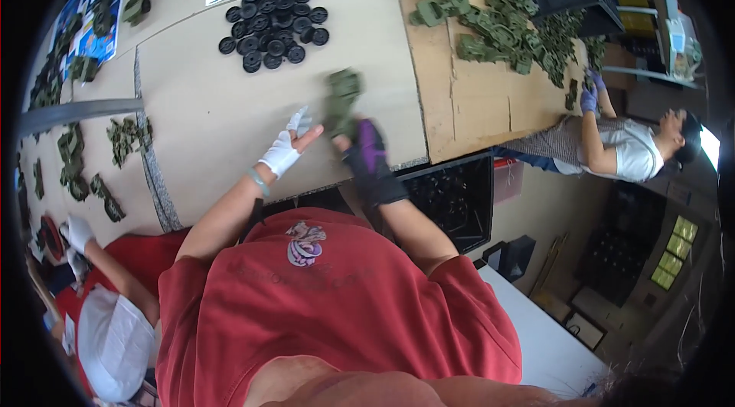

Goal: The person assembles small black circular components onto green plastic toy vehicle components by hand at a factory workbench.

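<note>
In my right hand (370,160), gloved in black and purple with the thumb bare, is an olive-green plastic toy vehicle body (342,97), smeared by motion. It stands out beyond my fingers over the table. My left hand (289,148) is just left of it, in a white glove with a bare thumb. Its fingers are apart and hold nothing; I cannot tell whether the thumb touches the toy. Farther off on the table lies a pile of black toy wheels (277,16).
Green vehicle parts (501,28) heap up on cardboard (467,112) at the right, beside a tipped black bin (574,1). A purple-gloved co-worker (612,139) works there; another person (115,330) is at my left near more green parts (73,158). A black crate (452,204) sits below the table edge.
</note>
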Demonstrator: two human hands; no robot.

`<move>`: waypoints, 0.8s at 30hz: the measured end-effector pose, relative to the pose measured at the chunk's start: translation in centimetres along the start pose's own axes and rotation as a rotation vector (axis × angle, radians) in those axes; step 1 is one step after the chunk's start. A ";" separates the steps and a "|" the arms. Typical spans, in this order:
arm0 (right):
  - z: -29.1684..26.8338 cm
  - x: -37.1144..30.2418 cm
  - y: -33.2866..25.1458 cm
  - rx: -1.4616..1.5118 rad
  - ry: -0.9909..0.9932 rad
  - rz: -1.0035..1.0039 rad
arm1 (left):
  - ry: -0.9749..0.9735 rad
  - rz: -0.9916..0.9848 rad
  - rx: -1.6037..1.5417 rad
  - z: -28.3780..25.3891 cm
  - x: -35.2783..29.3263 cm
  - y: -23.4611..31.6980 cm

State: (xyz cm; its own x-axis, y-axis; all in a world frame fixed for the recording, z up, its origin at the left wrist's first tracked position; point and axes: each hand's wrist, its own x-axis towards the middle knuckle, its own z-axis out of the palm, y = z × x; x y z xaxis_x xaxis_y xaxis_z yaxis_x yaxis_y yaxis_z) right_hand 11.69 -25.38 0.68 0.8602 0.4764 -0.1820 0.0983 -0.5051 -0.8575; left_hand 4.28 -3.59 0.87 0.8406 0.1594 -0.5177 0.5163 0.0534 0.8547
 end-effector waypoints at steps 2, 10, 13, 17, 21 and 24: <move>2.6 -0.3 -2.5 0.010 -0.326 -0.053 | 0.130 -0.111 -0.099 -0.1 0.0 -0.8; 0.3 16.8 -4.6 -0.593 0.170 -0.544 | 0.262 0.194 0.688 -2.4 -0.1 -5.7; 1.7 20.0 -8.4 -0.632 0.059 -0.341 | 0.283 0.171 0.686 -2.5 -0.9 -5.3; 3.2 22.5 -5.2 -0.633 0.083 -0.345 | 0.205 0.071 0.870 -3.5 -2.8 -4.4; 0.8 19.0 -5.0 -0.274 -0.054 -0.131 | 0.203 0.218 0.911 -3.7 -3.8 -4.8; -1.4 14.0 -4.4 0.005 -0.209 0.169 | 0.080 0.306 0.987 -3.3 -3.5 -4.6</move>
State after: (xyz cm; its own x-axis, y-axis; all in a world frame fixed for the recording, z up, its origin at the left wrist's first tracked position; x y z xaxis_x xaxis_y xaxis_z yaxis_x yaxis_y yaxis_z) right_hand 23.99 -17.51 2.60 0.7422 0.5238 -0.4181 -0.0412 -0.5871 -0.8085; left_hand -1.60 -1.13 -1.17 0.9638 0.0968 -0.2485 0.2169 -0.8266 0.5193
